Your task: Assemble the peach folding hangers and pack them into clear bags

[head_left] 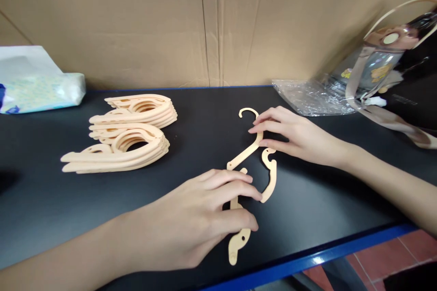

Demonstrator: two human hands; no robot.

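Observation:
Cream plastic parts of a folding clothes hanger lie loose on the black tabletop in front of me. The hook piece (pixel 243 155) has a curved hook at its top and a straight arm running down to the left. My right hand (pixel 287 132) has its fingertips and thumb around that piece below the hook. A small curved arm piece (pixel 270 184) with a notched end lies just below. My left hand (pixel 211 211) is spread low over another arm piece (pixel 235 248), covering its middle; one fingertip meets the lower end of the curved arm piece.
Two stacks of folded cream hangers (pixel 146 159) (pixel 160 111) lie at the left. A tissue pack (pixel 44 86) is at the far left. Clear plastic wrap (pixel 310 95) and a strapped water bottle (pixel 378 63) are at the right. Cardboard (pixel 143 22) stands behind; a blue table edge (pixel 307 259) runs in front.

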